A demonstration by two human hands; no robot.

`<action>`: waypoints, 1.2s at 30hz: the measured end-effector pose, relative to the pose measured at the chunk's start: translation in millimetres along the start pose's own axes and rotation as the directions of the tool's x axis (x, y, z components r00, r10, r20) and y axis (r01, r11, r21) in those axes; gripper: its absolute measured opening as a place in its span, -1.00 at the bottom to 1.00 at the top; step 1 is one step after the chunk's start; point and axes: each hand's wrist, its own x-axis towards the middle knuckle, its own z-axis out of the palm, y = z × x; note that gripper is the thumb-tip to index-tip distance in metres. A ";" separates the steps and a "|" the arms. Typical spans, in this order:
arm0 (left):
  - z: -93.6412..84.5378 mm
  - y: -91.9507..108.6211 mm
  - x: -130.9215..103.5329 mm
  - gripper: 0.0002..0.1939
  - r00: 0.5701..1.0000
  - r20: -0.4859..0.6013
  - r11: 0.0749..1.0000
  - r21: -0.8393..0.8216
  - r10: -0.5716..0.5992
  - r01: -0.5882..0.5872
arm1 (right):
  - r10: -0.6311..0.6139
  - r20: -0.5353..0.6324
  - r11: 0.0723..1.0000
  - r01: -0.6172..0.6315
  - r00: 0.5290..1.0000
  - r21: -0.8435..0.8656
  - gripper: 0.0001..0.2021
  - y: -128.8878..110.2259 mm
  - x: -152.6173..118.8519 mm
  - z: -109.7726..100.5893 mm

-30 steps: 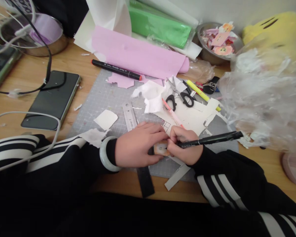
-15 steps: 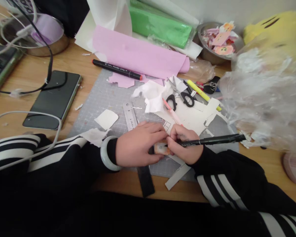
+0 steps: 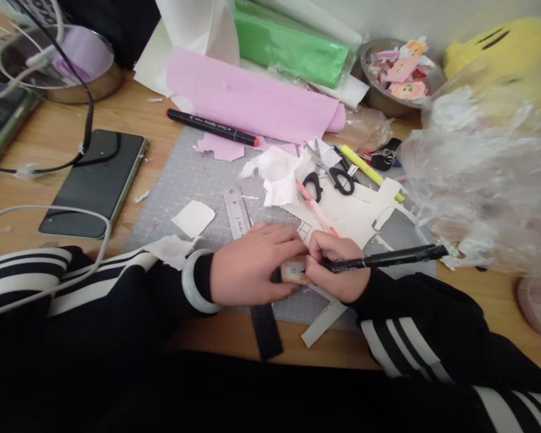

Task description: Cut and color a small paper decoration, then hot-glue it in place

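My left hand (image 3: 255, 263) is closed around the edge of a small white paper piece with orange colouring (image 3: 294, 272), thumb below and fingers above. A black pen (image 3: 388, 258) is gripped in my right hand (image 3: 336, 264), its tip down at the paper piece and partly hidden by my fingers. Beneath both hands lies a grey gridded cutting mat (image 3: 171, 180). A steel ruler (image 3: 235, 210) shows above my left hand. Just beyond my right hand are white card sheets (image 3: 342, 213) and a pink pen (image 3: 315, 207).
Scissors (image 3: 341, 181), a yellow highlighter (image 3: 365, 165) and a black marker (image 3: 211, 127) lie farther back. Left is a phone (image 3: 94, 180) with cables near it. A metal bowl of coloured cutouts (image 3: 379, 90) stands at the back right, beside crumpled plastic bags (image 3: 487, 180).
The pen tip and my right fingers have shifted very slightly at the paper piece. My left hand keeps its hold; the view has moved a little.
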 end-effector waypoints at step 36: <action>0.0 0.7 0.1 -0.74 1.000 0.001 1.000 -0.019 -0.022 0.022 | -0.018 0.047 1.000 0.018 0.999 0.008 -0.79 -1.1 -0.5 -1.0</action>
